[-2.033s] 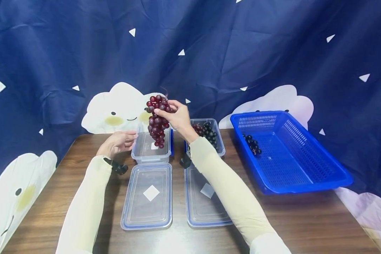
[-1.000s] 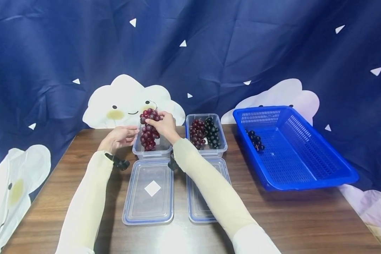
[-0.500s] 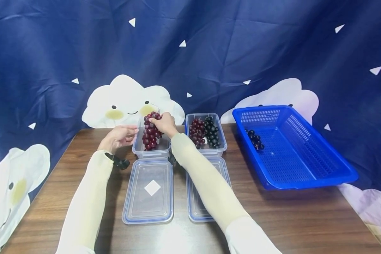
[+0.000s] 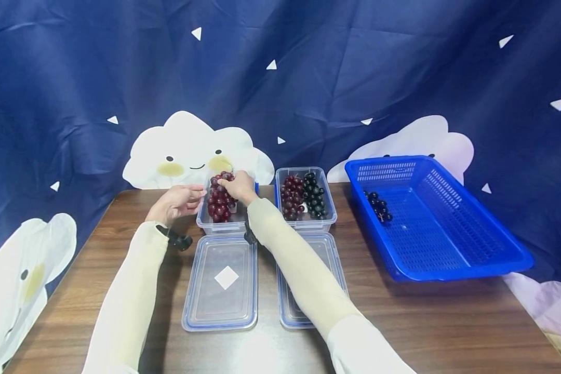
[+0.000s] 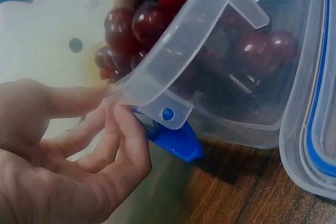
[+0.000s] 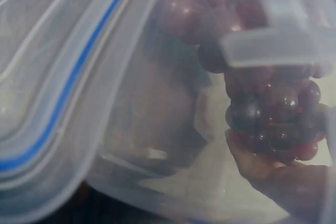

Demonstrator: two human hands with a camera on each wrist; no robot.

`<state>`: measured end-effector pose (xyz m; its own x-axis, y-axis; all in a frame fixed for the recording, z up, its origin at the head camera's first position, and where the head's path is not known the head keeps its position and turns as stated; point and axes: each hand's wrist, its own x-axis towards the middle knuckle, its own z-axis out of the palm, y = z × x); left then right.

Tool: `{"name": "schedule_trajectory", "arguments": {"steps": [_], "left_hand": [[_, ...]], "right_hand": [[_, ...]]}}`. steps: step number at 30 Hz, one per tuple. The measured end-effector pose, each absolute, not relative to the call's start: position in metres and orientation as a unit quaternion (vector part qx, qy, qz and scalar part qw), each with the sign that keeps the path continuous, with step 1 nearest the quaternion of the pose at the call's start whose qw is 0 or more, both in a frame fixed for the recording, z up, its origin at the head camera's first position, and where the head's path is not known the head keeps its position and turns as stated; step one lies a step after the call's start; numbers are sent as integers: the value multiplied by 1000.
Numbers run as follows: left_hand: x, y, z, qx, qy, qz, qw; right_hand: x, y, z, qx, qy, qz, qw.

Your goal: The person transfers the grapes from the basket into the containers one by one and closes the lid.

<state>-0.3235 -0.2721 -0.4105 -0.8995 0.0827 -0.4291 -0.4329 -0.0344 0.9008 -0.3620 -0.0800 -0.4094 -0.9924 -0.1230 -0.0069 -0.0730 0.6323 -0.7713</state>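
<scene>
My right hand (image 4: 242, 187) holds a bunch of dark red grapes (image 4: 218, 200) low inside the left clear plastic container (image 4: 222, 227), its thumb over the berries. Through the container wall in the right wrist view, fingers (image 6: 283, 182) lie against the bunch. On the container's left side, my left hand (image 4: 179, 201) pinches the rim between thumb and fingertips. A blue clip (image 5: 178, 142) hangs beside those fingertips in the left wrist view. Part of the right hand's grip is hidden by the grapes.
A second clear container (image 4: 305, 224) holds red grapes (image 4: 291, 200) and black grapes (image 4: 314, 197). Two blue-edged lids, the left lid (image 4: 222, 306) and the right lid (image 4: 294, 306), lie in front. A blue basket (image 4: 430, 223) at right holds a small black bunch (image 4: 378, 206).
My right hand has brought the red bunch from above the left container down into it, lowering it slightly further in the last half second. My left hand stays at the rim.
</scene>
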Motion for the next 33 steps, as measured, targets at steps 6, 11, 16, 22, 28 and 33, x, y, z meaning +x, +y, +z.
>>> {"name": "schedule_trajectory", "arguments": {"steps": [6, 11, 16, 22, 28, 33], "left_hand": [[-321, -270, -411, -126, 671, 708, 182], [-322, -272, -410, -127, 669, 709, 184], [-322, -272, -410, -130, 668, 709, 184], [-324, -271, -410, -133, 674, 704, 179], [-325, -270, -412, -138, 670, 706, 182], [-324, -271, -409, -136, 675, 703, 178]], "right_hand": [[-361, -85, -417, -48, 896, -439, 41], [-361, -86, -418, -54, 892, -446, 51], [-360, -87, -417, -64, 901, -423, 68], [-360, -86, -416, -93, 898, -420, 90], [-364, -82, -416, -121, 876, -448, 130], [-366, -79, -401, -152, 887, -421, 113]]}}
